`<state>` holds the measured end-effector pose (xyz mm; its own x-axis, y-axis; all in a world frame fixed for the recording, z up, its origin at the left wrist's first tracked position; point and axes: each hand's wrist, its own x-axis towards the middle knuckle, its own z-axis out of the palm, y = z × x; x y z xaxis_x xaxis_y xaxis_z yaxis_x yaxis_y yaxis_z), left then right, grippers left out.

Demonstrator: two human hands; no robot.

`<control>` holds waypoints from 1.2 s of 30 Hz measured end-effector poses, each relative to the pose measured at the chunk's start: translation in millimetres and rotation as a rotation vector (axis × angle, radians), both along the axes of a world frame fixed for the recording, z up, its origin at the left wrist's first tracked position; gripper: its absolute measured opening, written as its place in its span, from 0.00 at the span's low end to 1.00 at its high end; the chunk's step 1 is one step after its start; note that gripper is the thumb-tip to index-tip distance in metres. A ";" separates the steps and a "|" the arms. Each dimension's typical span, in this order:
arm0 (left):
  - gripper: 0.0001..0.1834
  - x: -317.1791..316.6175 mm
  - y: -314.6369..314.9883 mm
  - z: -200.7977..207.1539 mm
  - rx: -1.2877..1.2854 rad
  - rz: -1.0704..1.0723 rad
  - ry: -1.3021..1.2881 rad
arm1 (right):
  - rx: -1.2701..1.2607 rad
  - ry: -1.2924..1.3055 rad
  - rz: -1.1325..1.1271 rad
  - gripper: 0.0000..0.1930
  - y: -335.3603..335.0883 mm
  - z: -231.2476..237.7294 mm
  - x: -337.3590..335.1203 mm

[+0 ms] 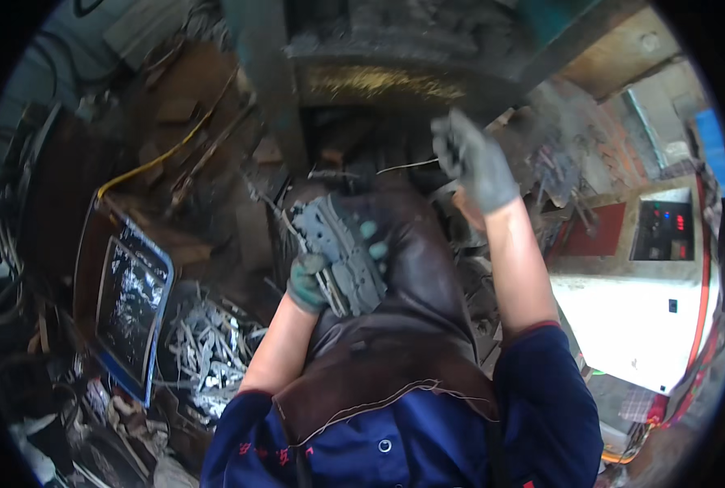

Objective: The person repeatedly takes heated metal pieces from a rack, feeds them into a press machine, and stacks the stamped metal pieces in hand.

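In my left hand [305, 281], which wears a grey-green glove, is a grey two-part metal block [342, 248] that looks like a mould. It has ridges and small holes, and thin rods run along its left side. The block is tilted above my lap, with gloved fingertips showing past its right edge. My right hand [476, 163], in a grey glove, is raised to the right of the block and away from it. Its fingers are loosely bent and apart, slightly blurred, with nothing visible in them. A thin pale wire [407, 167] ends close to that hand.
A brown apron [411, 244] covers my lap. Ahead stands a dark metal frame with a yellowish dusty ledge [379, 81]. Metal scrap strips [208, 346] and a blue-edged panel [131, 313] lie left. On the right is a white control cabinet [635, 317] with lit red digits.
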<state>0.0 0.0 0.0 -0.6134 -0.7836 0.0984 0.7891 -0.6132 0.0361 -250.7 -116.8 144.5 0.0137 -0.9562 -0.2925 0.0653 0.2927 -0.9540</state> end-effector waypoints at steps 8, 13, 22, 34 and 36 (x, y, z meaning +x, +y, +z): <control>0.47 7.1 -7.6 -1.8 -0.023 -0.099 -0.004 | -0.360 0.777 0.580 0.18 44.5 -58.3 74.9; 0.47 3.1 -4.0 -0.1 -0.022 0.068 -0.062 | -0.271 0.773 0.413 0.25 75.1 -65.0 57.9; 0.51 4.2 -2.5 -13.6 -0.047 0.123 -0.132 | -0.318 0.777 0.548 0.25 118.6 -83.8 52.4; 0.49 -6.6 -5.1 -11.7 -0.165 0.072 -0.157 | -0.332 0.836 0.500 0.18 129.4 -80.8 48.3; 0.50 -6.5 -5.2 -12.8 -0.159 0.045 -0.202 | -0.378 0.765 0.432 0.19 131.6 -87.8 48.3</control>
<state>-6.5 -5.2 -12.8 -0.5981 -0.7950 0.1012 0.7824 -0.5519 0.2886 -202.4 14.8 56.6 0.3206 -0.9463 -0.0409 -0.6568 -0.1910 -0.7295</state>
